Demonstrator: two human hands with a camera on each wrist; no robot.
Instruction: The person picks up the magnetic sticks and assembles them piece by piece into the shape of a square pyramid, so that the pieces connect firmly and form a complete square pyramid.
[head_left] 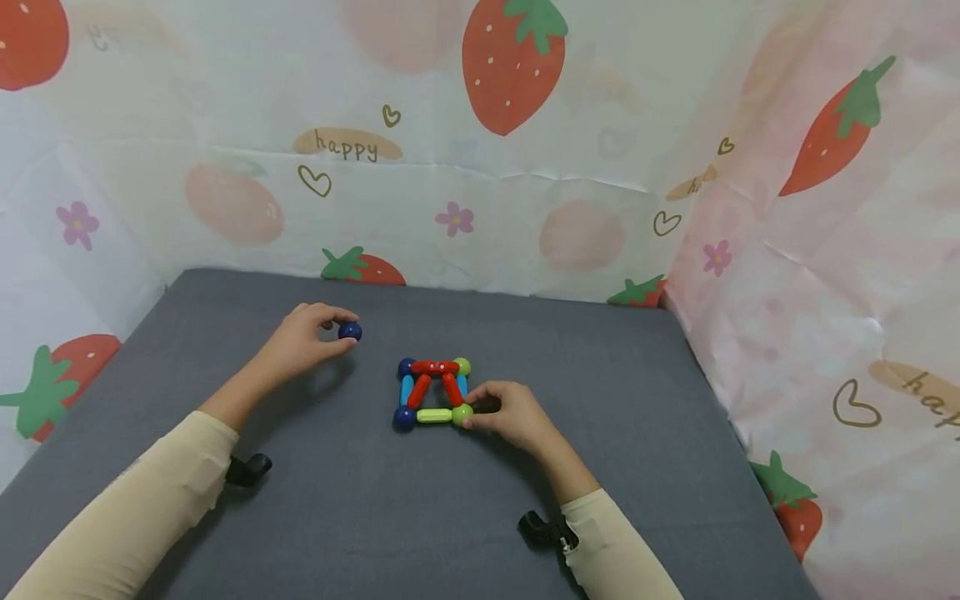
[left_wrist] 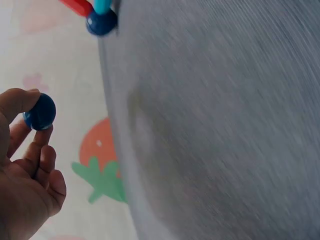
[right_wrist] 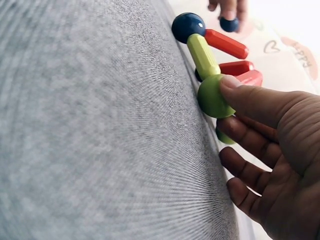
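Thumb and fingers of the left hand (head_left: 303, 340) pinch a dark blue ball (left_wrist: 41, 112), held up to the left of a small frame of balls and rods. At the frame's near right corner, the right hand (head_left: 517, 417) pinches a green ball (right_wrist: 215, 97) between thumb and index finger, its other fingers loosely bent. A lime rod (head_left: 434, 416) joins that ball to a dark blue ball (head_left: 404, 417) at the near left. Light blue rods (head_left: 407, 390) form the sides. Two red rods (head_left: 419, 391) lean up toward a red rod (head_left: 435, 367) at the back.
Grey cloth (head_left: 360, 517) covers the table. A strawberry-print curtain (head_left: 510, 183) hangs behind it and along both sides. Each forearm wears a black wrist mount (head_left: 249, 471) under a beige sleeve (head_left: 142, 500).
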